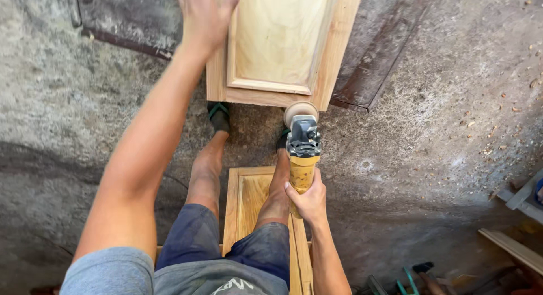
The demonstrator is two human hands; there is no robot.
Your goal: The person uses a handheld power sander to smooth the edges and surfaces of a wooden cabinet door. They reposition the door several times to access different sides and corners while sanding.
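My left hand rests flat on the left edge of a pale wooden framed panel that lies on the floor in front of me. An angle grinder with a yellow body and a round sanding disc sits in my right hand, which grips its handle. The disc touches the near right corner of the panel. My legs stretch forward from a second wooden panel that I sit on, and my feet rest just below the first panel's near edge.
The ground is rough grey concrete with wood chips scattered at the right. A dark metal strip lies beside the panel on the right. Wooden boards and tools lie at the lower right.
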